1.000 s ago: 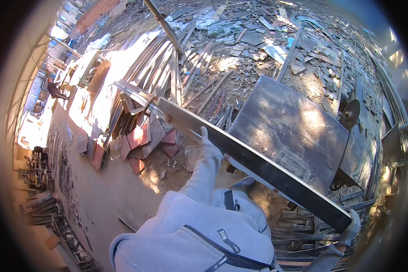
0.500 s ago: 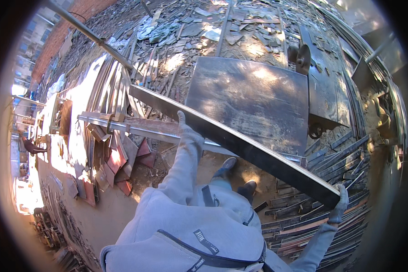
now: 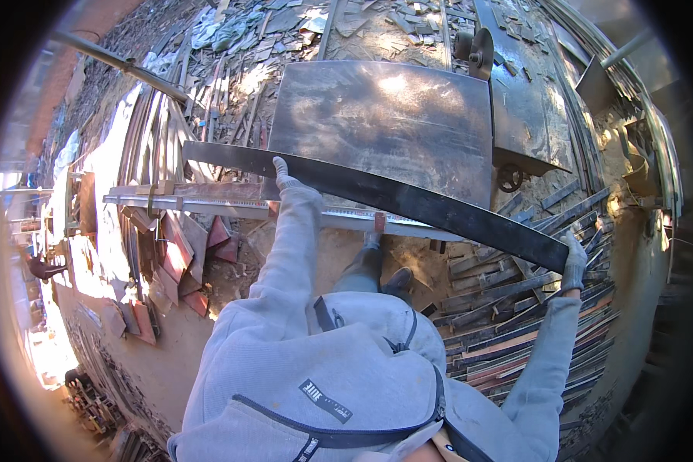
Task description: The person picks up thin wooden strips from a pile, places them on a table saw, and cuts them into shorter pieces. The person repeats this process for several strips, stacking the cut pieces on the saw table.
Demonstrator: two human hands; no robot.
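A long narrow plank (image 3: 408, 202) with a black face spans the view, held slightly tilted above the near edge of a dark flat table (image 3: 377, 115). My left hand (image 3: 287, 174), in a light glove, grips it left of its middle, and part of that grip is hidden behind the board. At the plank's right end, my gloved right hand (image 3: 574, 263) is closed around the end. Just below the plank, a metal rail with a printed scale (image 3: 339, 213) runs along the table's near side.
A round saw blade (image 3: 482, 54) stands at the table's far right, with a handwheel (image 3: 510, 178) below. Stacked dark strips (image 3: 508, 308) lie at the right. Reddish board offcuts (image 3: 179, 250) lean at the left. Scrap pieces (image 3: 362, 23) cover the far ground.
The plank's right end has risen and the board lies closer to level, its black face turned more toward me. Both hands have moved with it, still gripping. The whole view has shifted slightly.
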